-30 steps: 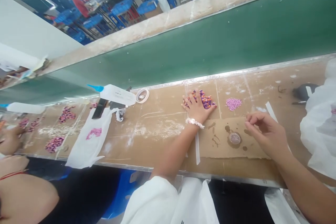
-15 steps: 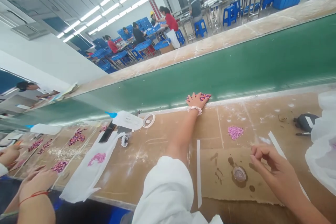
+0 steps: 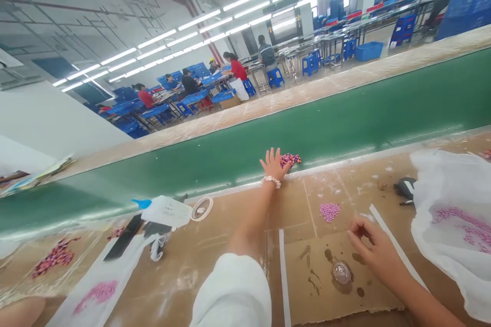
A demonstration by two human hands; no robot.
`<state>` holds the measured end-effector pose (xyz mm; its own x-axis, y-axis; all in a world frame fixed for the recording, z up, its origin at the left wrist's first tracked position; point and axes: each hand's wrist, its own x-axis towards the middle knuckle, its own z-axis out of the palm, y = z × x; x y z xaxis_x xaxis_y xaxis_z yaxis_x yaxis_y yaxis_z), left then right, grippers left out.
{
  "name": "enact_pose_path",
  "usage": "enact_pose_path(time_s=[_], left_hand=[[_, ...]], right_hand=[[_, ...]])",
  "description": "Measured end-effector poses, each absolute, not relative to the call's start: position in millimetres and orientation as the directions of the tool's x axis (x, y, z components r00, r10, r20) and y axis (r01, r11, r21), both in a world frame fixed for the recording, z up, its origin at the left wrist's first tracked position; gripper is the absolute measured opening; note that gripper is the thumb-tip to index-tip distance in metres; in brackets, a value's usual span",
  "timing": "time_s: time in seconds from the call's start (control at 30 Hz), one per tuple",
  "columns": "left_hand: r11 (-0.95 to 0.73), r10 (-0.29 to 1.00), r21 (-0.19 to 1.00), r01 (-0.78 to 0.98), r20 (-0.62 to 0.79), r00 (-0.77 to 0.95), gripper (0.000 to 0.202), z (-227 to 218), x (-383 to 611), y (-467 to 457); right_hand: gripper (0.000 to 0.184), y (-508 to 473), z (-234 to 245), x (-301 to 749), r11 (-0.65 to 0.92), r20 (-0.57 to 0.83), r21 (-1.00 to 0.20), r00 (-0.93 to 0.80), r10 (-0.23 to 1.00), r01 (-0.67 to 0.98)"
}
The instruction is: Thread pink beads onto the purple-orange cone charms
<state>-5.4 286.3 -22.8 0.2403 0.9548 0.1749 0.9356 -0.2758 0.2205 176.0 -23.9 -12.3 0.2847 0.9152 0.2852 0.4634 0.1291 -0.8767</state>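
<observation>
My left hand is stretched far forward with fingers spread, open, at the near edge of the green conveyor belt. It touches a pile of purple and orange small pieces lying on the belt. My right hand rests on a brown cardboard sheet with the fingers curled in a loose pinch; what they hold is hidden. A small round clear lid sits on the cardboard beside that hand. A heap of pink pieces lies between my two hands.
A white plastic bag with pink pieces inside lies at the right. A tape roll, a white bottle with a blue tip and a dark flat tool lie at the left. Other people work at blue tables far behind.
My left hand pushed the purple and orange pile away from me, off the bench and onto the green belt. The view tilted upward. My right hand stayed over the cardboard.
</observation>
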Motion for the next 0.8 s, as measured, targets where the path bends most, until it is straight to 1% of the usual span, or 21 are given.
enact_pose_path(time_s=[0.1, 0.27, 0.33, 0.4, 0.43, 0.5, 0.57, 0.63, 0.67, 0.7, 0.73, 0.8], left_hand=[[-0.377, 0.910, 0.213, 0.901, 0.264, 0.319, 0.072, -11.3, -12.9, 263.9], [-0.559, 0.797, 0.251, 0.790, 0.425, 0.429, 0.071, -1.3, -10.8, 212.3], [-0.658, 0.727, 0.251, 0.710, 0.456, 0.513, 0.070, 1.4, -5.0, 188.1], [-0.743, 0.655, 0.242, 0.624, 0.455, 0.604, 0.063, 4.0, 5.3, 164.1], [-0.773, 0.625, 0.239, 0.588, 0.442, 0.643, 0.059, 5.1, 12.8, 152.9], [-0.801, 0.596, 0.241, 0.548, 0.407, 0.693, 0.052, 7.0, 33.0, 132.5], [-0.798, 0.602, 0.245, 0.550, 0.361, 0.712, 0.047, 8.1, 59.4, 112.8], [-0.797, 0.604, 0.234, 0.556, 0.309, 0.735, 0.050, 9.5, 89.7, 89.6], [-0.812, 0.583, 0.222, 0.540, 0.281, 0.762, 0.053, 10.5, 105.1, 75.7], [-0.838, 0.545, 0.206, 0.506, 0.255, 0.799, 0.058, 11.7, 120.0, 60.5], [-0.870, 0.491, 0.187, 0.456, 0.230, 0.840, 0.065, 13.0, 134.0, 44.3], [-0.939, 0.335, 0.143, 0.314, 0.167, 0.927, 0.085, 14.7, 158.1, 12.0]], right_hand=[[0.027, -19.2, -6.9, 174.0, 0.146, 0.333, -0.825, 0.261, 0.906, 0.546], [0.040, -18.6, 11.1, 164.6, 0.187, 0.424, -0.760, 0.257, 0.868, 0.622], [0.038, -27.8, 24.9, 162.9, 0.191, 0.474, -0.718, 0.269, 0.838, 0.669], [0.032, -46.5, 42.7, 169.6, 0.150, 0.509, -0.684, 0.320, 0.799, 0.714], [0.030, -58.7, 52.2, 178.7, 0.097, 0.515, -0.675, 0.373, 0.772, 0.731], [0.032, -84.5, 69.6, 211.5, -0.066, 0.501, -0.666, 0.511, 0.699, 0.743], [0.032, -105.1, 80.5, 260.6, -0.257, 0.448, -0.652, 0.635, 0.629, 0.714], [0.026, -116.3, 81.5, 314.4, -0.429, 0.359, -0.606, 0.712, 0.604, 0.670], [0.023, -118.6, 78.0, 338.8, -0.500, 0.309, -0.569, 0.733, 0.607, 0.653], [0.024, -119.3, 72.2, 359.9, -0.565, 0.253, -0.525, 0.751, 0.610, 0.636], [0.029, -118.9, 64.5, 377.2, -0.622, 0.201, -0.478, 0.767, 0.609, 0.620], [0.037, -116.5, 45.4, 400.9, -0.703, 0.100, -0.379, 0.782, 0.616, 0.602]])
